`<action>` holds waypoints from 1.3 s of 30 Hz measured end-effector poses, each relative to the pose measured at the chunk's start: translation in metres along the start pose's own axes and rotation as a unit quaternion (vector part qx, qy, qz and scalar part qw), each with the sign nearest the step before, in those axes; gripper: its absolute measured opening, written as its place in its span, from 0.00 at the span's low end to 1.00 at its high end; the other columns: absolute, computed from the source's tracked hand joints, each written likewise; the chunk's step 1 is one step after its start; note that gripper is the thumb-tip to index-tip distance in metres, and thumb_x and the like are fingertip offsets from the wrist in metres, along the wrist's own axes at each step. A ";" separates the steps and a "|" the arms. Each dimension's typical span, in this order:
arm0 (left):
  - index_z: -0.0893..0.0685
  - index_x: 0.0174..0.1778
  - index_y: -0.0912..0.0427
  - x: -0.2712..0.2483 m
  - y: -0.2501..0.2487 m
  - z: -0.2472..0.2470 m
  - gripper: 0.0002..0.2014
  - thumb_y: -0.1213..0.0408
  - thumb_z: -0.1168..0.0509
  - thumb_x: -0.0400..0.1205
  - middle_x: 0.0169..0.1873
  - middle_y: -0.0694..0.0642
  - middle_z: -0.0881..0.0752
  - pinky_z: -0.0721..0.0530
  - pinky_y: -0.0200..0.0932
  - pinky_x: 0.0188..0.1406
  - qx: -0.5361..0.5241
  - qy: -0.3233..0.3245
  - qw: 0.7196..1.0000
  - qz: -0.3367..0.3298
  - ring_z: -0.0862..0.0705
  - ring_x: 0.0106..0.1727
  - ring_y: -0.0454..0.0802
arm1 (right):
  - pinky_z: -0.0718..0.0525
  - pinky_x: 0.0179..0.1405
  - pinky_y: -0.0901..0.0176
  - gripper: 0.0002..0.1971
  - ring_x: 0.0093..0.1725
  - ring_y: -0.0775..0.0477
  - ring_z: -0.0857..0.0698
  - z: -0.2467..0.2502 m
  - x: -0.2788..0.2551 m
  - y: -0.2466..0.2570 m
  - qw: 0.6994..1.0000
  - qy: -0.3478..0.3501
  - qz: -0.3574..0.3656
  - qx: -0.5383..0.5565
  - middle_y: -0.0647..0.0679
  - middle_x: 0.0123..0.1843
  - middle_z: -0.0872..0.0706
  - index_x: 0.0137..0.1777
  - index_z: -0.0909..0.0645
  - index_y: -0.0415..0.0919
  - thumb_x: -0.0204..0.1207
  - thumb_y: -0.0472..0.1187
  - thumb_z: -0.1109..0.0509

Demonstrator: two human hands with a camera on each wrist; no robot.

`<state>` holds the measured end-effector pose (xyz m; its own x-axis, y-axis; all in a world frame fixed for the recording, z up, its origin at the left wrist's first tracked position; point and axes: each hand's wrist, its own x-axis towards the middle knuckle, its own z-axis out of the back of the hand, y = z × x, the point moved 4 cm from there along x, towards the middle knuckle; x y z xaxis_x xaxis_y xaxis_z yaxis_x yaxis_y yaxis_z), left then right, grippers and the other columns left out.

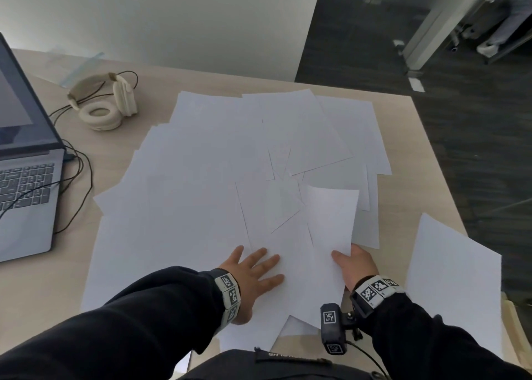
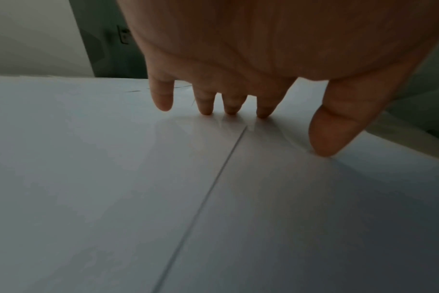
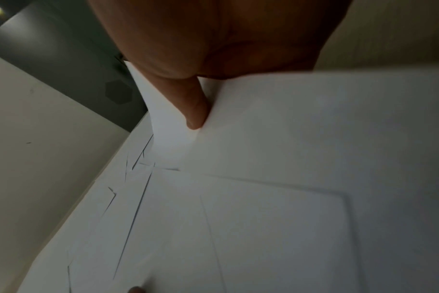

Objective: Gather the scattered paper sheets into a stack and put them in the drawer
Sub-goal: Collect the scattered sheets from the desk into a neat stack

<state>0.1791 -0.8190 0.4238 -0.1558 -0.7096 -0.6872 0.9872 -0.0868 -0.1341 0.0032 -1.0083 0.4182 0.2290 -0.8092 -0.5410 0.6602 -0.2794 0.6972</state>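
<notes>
Several white paper sheets (image 1: 207,178) lie scattered and overlapping over the wooden table (image 1: 43,279). My left hand (image 1: 253,273) lies flat with spread fingers (image 2: 163,99) pressing on the sheets near the front edge. My right hand (image 1: 355,264) pinches the near edge of one white sheet (image 1: 331,218), which curls up off the pile; the thumb (image 3: 193,107) lies on top and the fingers are hidden beneath. One more sheet (image 1: 452,279) hangs over the table's right front corner. No drawer is in view.
An open laptop (image 1: 23,178) with cables stands at the left edge. Cream headphones (image 1: 103,106) lie at the back left, beside a clear plastic sleeve (image 1: 74,63). Dark floor (image 1: 475,149) lies beyond the table's right edge.
</notes>
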 end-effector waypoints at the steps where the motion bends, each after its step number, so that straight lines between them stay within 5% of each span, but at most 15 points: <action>1: 0.67 0.83 0.37 0.001 -0.001 0.000 0.47 0.53 0.37 0.80 0.82 0.46 0.74 0.67 0.71 0.78 -0.008 -0.003 1.000 -0.009 0.72 0.84 0.54 | 0.18 0.49 0.56 0.04 0.46 0.42 0.14 0.003 0.002 -0.001 1.000 -0.003 -0.001 -0.012 0.46 0.46 0.12 0.50 0.17 0.41 0.79 0.35 0.31; 4: 0.66 0.82 0.35 0.001 0.009 0.006 0.46 0.48 0.37 0.79 0.83 0.44 0.72 0.62 0.71 0.79 -0.059 -0.056 0.996 0.023 0.69 0.85 0.53 | 0.18 0.50 0.55 0.05 0.47 0.41 0.14 0.016 0.005 -0.002 0.999 -0.004 -0.006 -0.049 0.45 0.47 0.13 0.52 0.17 0.42 0.79 0.36 0.32; 7: 0.68 0.81 0.33 -0.010 0.043 0.012 0.52 0.33 0.36 0.72 0.82 0.47 0.75 0.57 0.74 0.79 -0.141 -0.106 0.969 0.173 0.70 0.84 0.57 | 0.15 0.56 0.49 0.05 0.50 0.38 0.13 0.026 0.011 -0.004 0.997 0.011 -0.021 -0.075 0.43 0.49 0.12 0.52 0.17 0.40 0.78 0.37 0.30; 11: 0.72 0.80 0.32 -0.029 0.083 -0.003 0.65 0.22 0.33 0.58 0.81 0.48 0.77 0.55 0.76 0.77 -0.240 -0.063 0.919 0.305 0.73 0.84 0.59 | 0.14 0.59 0.42 0.04 0.52 0.35 0.12 0.025 0.014 0.003 0.994 0.065 -0.035 -0.077 0.38 0.51 0.11 0.50 0.17 0.39 0.77 0.34 0.29; 15: 0.72 0.80 0.33 -0.035 0.082 -0.020 0.65 0.23 0.32 0.58 0.82 0.47 0.75 0.52 0.73 0.79 -0.241 -0.068 0.923 0.291 0.71 0.84 0.57 | 0.15 0.61 0.38 0.08 0.55 0.35 0.12 0.004 0.014 0.015 0.991 0.116 -0.039 -0.059 0.39 0.54 0.11 0.57 0.17 0.37 0.79 0.36 0.30; 22: 0.70 0.80 0.32 -0.019 0.046 -0.016 0.58 0.30 0.33 0.66 0.83 0.46 0.72 0.58 0.60 0.84 -0.248 -0.138 0.941 0.184 0.69 0.85 0.52 | 0.17 0.63 0.41 0.22 0.55 0.36 0.11 -0.049 0.004 0.038 0.984 0.168 -0.034 -0.041 0.37 0.53 0.09 0.55 0.15 0.37 0.78 0.57 0.31; 25: 0.67 0.81 0.32 -0.018 0.038 -0.012 0.54 0.36 0.33 0.70 0.84 0.45 0.70 0.56 0.55 0.85 -0.263 -0.155 0.941 0.144 0.68 0.85 0.50 | 0.15 0.59 0.49 0.14 0.50 0.44 0.10 -0.061 0.000 0.044 0.982 0.179 0.000 -0.067 0.45 0.50 0.08 0.54 0.14 0.40 0.77 0.50 0.27; 28: 0.64 0.82 0.33 -0.029 0.053 -0.016 0.50 0.36 0.35 0.73 0.84 0.46 0.70 0.57 0.57 0.85 -0.267 -0.177 0.922 0.217 0.68 0.85 0.52 | 0.14 0.54 0.52 0.01 0.47 0.45 0.10 -0.068 -0.002 0.045 0.981 0.180 0.017 -0.077 0.44 0.50 0.09 0.46 0.15 0.46 0.77 0.39 0.26; 32: 0.67 0.82 0.35 -0.050 0.082 -0.035 0.53 0.31 0.37 0.72 0.83 0.51 0.72 0.54 0.64 0.83 -0.318 -0.139 0.861 0.373 0.68 0.85 0.56 | 0.14 0.59 0.45 0.05 0.49 0.40 0.10 -0.069 0.000 0.046 0.983 0.171 0.013 -0.067 0.43 0.48 0.08 0.49 0.13 0.42 0.78 0.42 0.28; 39: 0.65 0.82 0.33 -0.052 0.084 -0.045 0.52 0.32 0.36 0.71 0.84 0.47 0.70 0.55 0.62 0.84 -0.309 -0.142 0.876 0.341 0.68 0.85 0.54 | 0.18 0.59 0.51 0.11 0.52 0.40 0.12 -0.081 0.018 0.073 0.987 0.147 0.012 -0.060 0.42 0.51 0.10 0.46 0.14 0.43 0.79 0.51 0.30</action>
<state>0.2686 -0.7580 0.4155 0.5655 -0.6022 -0.5636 0.6254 0.7585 -0.1830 0.1137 -1.0015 0.4210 0.4318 -0.6251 -0.6502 0.7277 -0.1844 0.6606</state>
